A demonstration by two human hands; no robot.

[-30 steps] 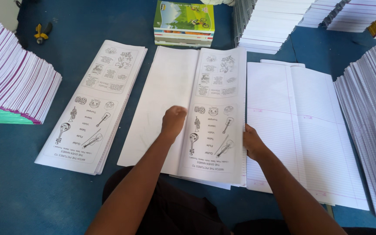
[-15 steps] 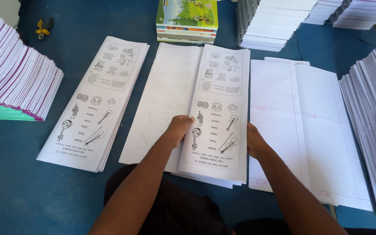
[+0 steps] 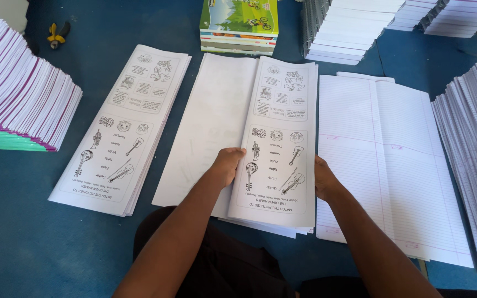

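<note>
The left hand (image 3: 227, 165) is now shifted to the left edge of the long white printed worksheet sheet (image 3: 277, 143), gripped there; the right hand (image 3: 324, 179) grasps its right edge. It lies over the blank white sheet stack (image 3: 211, 121). Uneven pulling risks misalignment or creasing.

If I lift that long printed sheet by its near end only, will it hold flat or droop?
The printed sheet would probably droop: it is long, narrow and thin, and both the left hand and right hand hold its edges. It looks light, and may slide on the loose sheets beneath.
</note>
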